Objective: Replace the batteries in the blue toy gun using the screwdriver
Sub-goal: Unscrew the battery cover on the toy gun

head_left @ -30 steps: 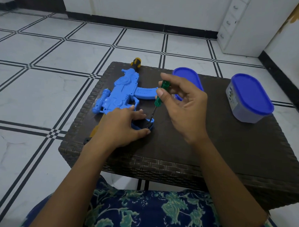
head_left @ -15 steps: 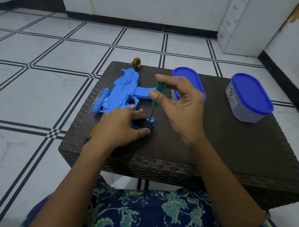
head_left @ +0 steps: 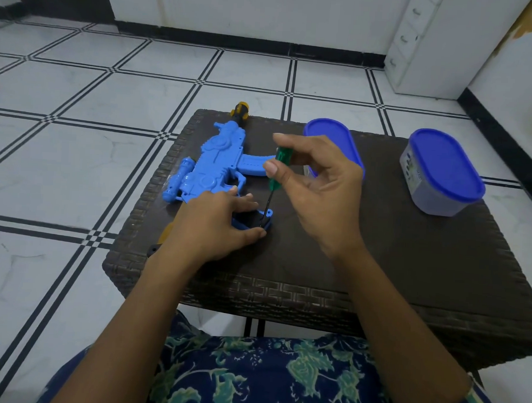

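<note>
- on my feed, a low dark woven table (head_left: 408, 253) stands on a white tiled floor (head_left: 77, 162) crossed by black lines.
- the blue toy gun (head_left: 217, 165) lies flat on the table's left half, its yellow-and-black muzzle pointing away and its grip end toward the person.
- the left hand (head_left: 215, 226) lies over the grip end and holds it between thumb and fingers.
- the right hand (head_left: 320, 188) pinches the screwdriver (head_left: 277, 168) by its green handle, thumb against fingertips. the tool is nearly upright and its dark shaft runs down to the grip end, just beside the left thumb.
- i cannot tell whether the tip sits in a screw — it is too small.
- a blue-lidded tub (head_left: 442, 175) stands on the table's right side, and a second blue lid (head_left: 331, 137) shows behind the right hand.
</note>
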Motion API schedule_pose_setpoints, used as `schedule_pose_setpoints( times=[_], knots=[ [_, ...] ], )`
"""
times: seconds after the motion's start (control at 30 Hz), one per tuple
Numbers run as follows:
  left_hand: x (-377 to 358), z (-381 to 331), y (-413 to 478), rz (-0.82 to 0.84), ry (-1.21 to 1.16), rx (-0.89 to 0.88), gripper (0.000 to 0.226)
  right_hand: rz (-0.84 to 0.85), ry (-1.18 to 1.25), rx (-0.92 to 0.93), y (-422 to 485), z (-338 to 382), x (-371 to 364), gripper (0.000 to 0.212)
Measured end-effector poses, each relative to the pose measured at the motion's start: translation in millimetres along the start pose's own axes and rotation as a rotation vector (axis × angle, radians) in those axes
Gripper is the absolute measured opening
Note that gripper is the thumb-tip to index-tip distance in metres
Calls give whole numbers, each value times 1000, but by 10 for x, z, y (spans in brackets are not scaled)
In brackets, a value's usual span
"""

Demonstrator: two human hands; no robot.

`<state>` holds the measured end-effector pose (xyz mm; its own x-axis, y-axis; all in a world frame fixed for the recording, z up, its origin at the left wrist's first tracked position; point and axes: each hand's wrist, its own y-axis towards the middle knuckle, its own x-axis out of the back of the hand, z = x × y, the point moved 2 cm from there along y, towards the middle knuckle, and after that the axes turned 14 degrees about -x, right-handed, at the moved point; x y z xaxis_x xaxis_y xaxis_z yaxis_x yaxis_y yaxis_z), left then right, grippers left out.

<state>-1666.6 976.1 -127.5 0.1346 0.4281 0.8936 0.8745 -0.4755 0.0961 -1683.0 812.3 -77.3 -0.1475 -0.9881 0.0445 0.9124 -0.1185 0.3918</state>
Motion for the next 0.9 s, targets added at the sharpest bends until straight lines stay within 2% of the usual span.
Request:
schedule_pose_setpoints(
  times=[0.17, 0.33, 0.47, 0.63, 0.77, 0.9],
  knots=[
    [-6, 10, 6, 14, -4, 4, 69, -69, -37, 27, 26, 25, 62, 32],
    [-9, 15, 5, 4, -8, -13, 63, -66, -49, 33, 25, 18, 60, 31],
    [-5, 11, 13, 9, 2, -11, 67, -97, -26, 27, 63, 30, 132, 30],
    [-3, 11, 11, 14, 33, -19, 60, -177, -119, 46, 104, 18, 308, 30],
    [18, -50, -1, 2, 62, -10, 67, -203, -179, 23, 104, -68, 390, 23],
    [48, -170, -12, -1, 134, -22, 60, -213, -193, -33, 56, -144, 475, 21]
  ],
)
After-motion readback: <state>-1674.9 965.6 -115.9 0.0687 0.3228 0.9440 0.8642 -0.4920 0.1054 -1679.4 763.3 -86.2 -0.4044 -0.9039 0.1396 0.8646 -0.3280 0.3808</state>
